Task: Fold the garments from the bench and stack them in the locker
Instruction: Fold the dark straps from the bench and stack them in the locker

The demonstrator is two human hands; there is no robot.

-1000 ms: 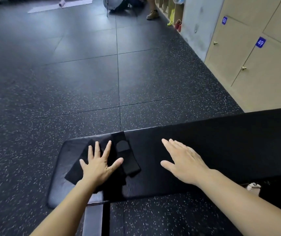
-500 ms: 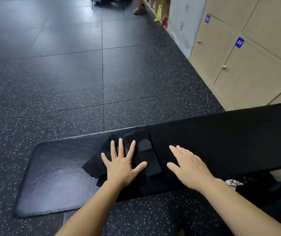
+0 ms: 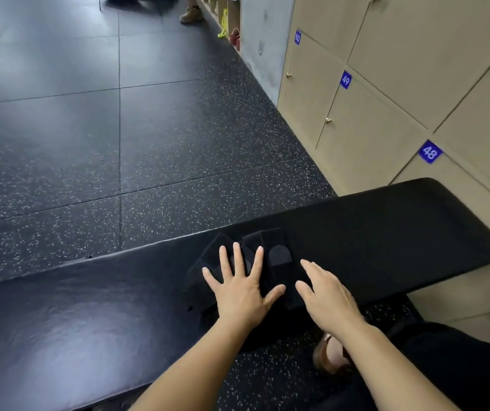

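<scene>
A small black folded garment [image 3: 278, 256] lies on the black padded bench [image 3: 386, 241], near its front edge. My left hand [image 3: 242, 287] rests flat on the garment with fingers spread. My right hand [image 3: 325, 295] lies just right of it, fingers straight, touching the garment's right edge and the bench. Beige lockers [image 3: 365, 126] numbered 48, 49 and 50 stand along the right wall, all doors closed. The black cloth is hard to tell from the black bench.
Dark speckled rubber floor [image 3: 149, 143] stretches ahead. A brown shoe [image 3: 331, 355] shows under the bench beside my dark trouser leg [image 3: 451, 369]. At the far top, a person's shoe [image 3: 191, 15] and shelves with small items [image 3: 229, 28] stand by the wall.
The view has swung right, bringing locker 48 and the bench's right end into sight. My right hand has moved left, closer to the garment and my left hand, which stays pressed on it.
</scene>
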